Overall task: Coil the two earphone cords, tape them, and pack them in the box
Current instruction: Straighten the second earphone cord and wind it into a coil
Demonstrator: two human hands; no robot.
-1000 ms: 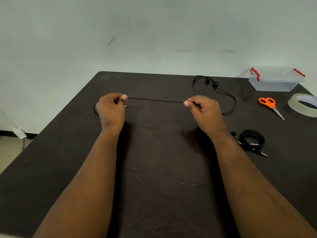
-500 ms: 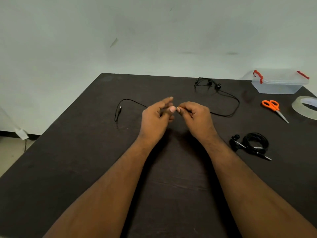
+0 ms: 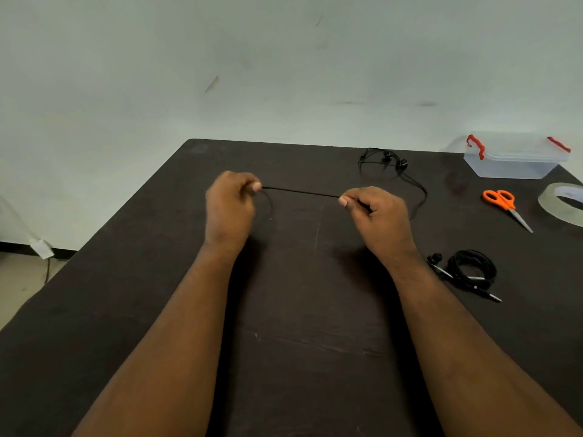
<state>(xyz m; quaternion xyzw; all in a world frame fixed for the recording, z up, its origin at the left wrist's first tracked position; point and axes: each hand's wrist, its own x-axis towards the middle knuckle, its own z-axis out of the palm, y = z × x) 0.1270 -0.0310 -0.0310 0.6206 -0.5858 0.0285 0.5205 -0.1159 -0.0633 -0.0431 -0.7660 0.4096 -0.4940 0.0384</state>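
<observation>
Left hand and right hand pinch the uncoiled cord taut between them. The coiled cord lies right of the right hand; taping and boxing remain.

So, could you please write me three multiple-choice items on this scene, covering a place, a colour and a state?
1. Where does the coiled earphone cord lie?
A. right of the right hand
B. inside the box
C. left of the left hand

2. What colour are the scissors' handles?
A. blue
B. orange
C. black

3. The cord between the hands is
A. taut
B. knotted
C. cut in two

A: the coil lies on the table near the right forearm. B: the handles are orange. A: the cord runs straight from hand to hand.
</observation>
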